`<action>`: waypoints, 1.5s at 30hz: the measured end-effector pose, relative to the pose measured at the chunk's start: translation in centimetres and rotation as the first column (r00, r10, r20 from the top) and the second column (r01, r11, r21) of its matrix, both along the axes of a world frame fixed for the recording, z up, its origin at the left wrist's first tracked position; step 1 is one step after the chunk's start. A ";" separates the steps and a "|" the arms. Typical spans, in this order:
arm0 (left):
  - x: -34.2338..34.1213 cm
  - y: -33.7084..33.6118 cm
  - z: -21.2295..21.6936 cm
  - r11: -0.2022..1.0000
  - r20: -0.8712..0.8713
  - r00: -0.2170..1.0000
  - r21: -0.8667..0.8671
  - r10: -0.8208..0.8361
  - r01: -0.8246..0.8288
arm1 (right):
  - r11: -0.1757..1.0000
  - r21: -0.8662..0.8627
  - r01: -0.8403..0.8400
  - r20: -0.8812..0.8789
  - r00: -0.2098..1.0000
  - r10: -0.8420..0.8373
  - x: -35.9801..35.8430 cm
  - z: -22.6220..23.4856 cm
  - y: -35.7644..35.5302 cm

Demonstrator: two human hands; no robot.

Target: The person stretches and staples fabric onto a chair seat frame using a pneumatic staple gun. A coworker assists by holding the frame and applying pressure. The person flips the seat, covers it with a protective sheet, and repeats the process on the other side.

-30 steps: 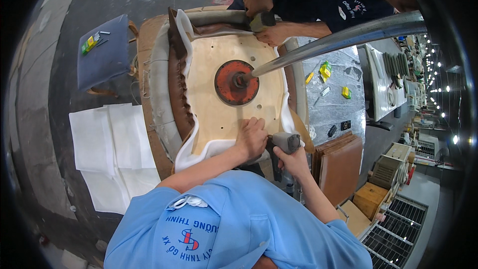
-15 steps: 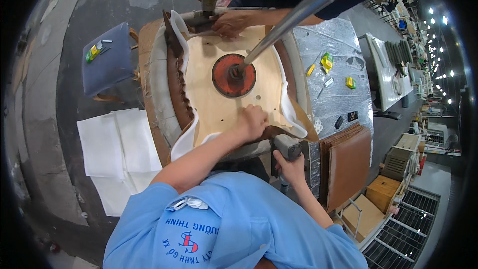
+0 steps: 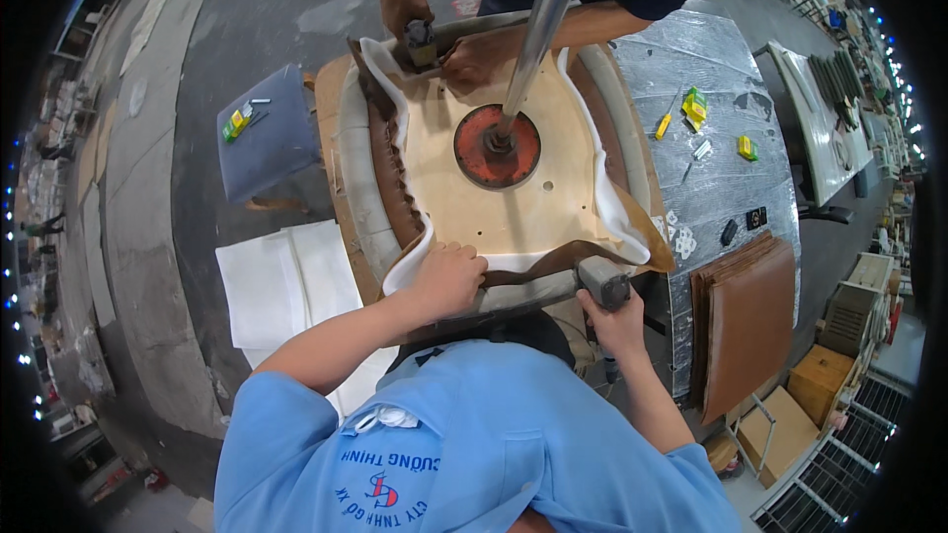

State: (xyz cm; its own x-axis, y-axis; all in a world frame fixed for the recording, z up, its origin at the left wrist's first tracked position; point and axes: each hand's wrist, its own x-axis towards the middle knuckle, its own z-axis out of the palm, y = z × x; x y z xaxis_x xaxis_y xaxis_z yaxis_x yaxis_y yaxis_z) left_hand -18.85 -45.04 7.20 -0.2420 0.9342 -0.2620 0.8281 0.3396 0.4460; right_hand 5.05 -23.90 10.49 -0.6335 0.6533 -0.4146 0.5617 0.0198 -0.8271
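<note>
A pale plywood seat board [image 3: 504,217] lies with white foam [image 3: 627,222] and a brown leather-like cover [image 3: 553,262] around its edges. At its near left edge my left hand [image 3: 449,281] has its fingers curled on the edge of the cover; the fingertips are partly hidden. My right hand [image 3: 616,324] grips a grey staple gun [image 3: 603,282], which is at the near right edge of the cover. A red round plate [image 3: 497,166] on a metal pole [image 3: 538,30] presses on the board's middle. Across from me a co-worker's hand [image 3: 403,6] holds another staple gun [image 3: 421,41].
A padded grey ring [image 3: 357,197] surrounds the seat. On the right, a plastic-covered table [image 3: 731,69] bears small yellow-green boxes [image 3: 694,107] and stacked brown sheets [image 3: 748,326]. White sheets [image 3: 262,281] and a blue-grey padded seat [image 3: 267,138] are on the left.
My left hand has moved left, from over the board to its near left edge. My right hand still holds the staple gun near the right corner. The view has shifted.
</note>
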 end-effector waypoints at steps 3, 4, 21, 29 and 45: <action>-0.8 0.3 -1.0 1.000 0.041 0.999 -0.002 -0.023 0.023 | 0.999 0.047 0.012 0.026 1.000 -0.013 -0.2 0.0 -0.1; -0.9 0.4 -1.1 0.999 0.042 0.998 0.008 -0.045 0.045 | 0.998 0.068 0.011 0.050 0.999 -0.014 -0.3 0.1 -0.1; -1.3 -0.1 -3.8 0.877 0.164 0.984 0.461 0.061 -0.132 | 0.989 0.064 0.131 0.196 0.970 -0.141 -1.7 2.1 -2.4; -0.5 0.3 -4.9 0.808 0.272 0.942 0.498 0.199 -0.314 | 0.964 -0.265 0.002 0.113 0.993 0.029 -6.9 3.6 -7.7; 0.1 0.8 -5.2 0.760 0.354 0.909 0.522 0.219 -0.386 | 0.987 -0.160 -0.005 0.366 0.929 0.064 -11.7 3.9 -9.3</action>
State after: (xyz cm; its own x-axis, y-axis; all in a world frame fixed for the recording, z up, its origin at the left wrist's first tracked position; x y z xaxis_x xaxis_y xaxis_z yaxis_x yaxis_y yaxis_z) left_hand -18.80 -44.27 2.02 -0.5404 0.8176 0.1987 0.5525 0.1667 0.8166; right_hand -6.66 -33.19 14.41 -0.4378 0.5430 -0.7166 0.8284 -0.0661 -0.5562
